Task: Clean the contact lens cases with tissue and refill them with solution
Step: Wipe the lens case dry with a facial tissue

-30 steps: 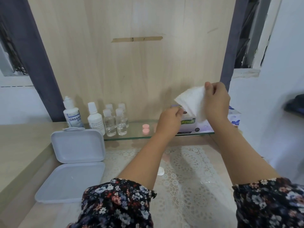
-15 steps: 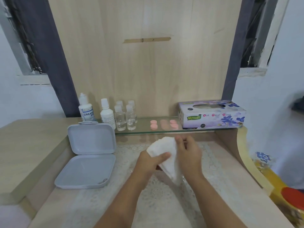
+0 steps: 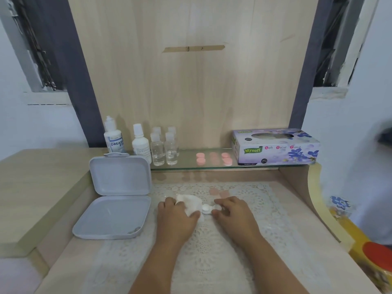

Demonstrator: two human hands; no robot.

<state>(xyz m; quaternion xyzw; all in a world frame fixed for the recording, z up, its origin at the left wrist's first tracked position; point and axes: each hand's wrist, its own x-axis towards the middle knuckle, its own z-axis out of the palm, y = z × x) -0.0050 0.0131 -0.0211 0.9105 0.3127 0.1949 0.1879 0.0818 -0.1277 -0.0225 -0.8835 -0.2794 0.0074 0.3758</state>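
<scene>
A white tissue (image 3: pixel 189 203) is bunched under my left hand (image 3: pixel 177 217), which holds it down on the lace mat (image 3: pixel 212 247). A small white contact lens case (image 3: pixel 206 209) lies on the mat between my hands. My right hand (image 3: pixel 232 215) grips the case's right end with curled fingers, and the tissue touches its left side. Two pink caps (image 3: pixel 218 193) lie on the mat just behind the hands. More pink caps (image 3: pixel 213 158) sit on the glass shelf (image 3: pixel 191 166).
On the shelf stand two solution bottles (image 3: pixel 113 139), several small clear bottles (image 3: pixel 164 148) and a purple tissue box (image 3: pixel 275 147). An open grey plastic box (image 3: pixel 115 198) lies left of the mat. A raised wooden ledge (image 3: pixel 31 187) is further left; a yellow, red-lidded object (image 3: pixel 375 257) sits beyond the desk's right edge.
Both hands came down from the tissue box to the mat with the tissue. The right hand let go of the tissue and took hold of the lens case.
</scene>
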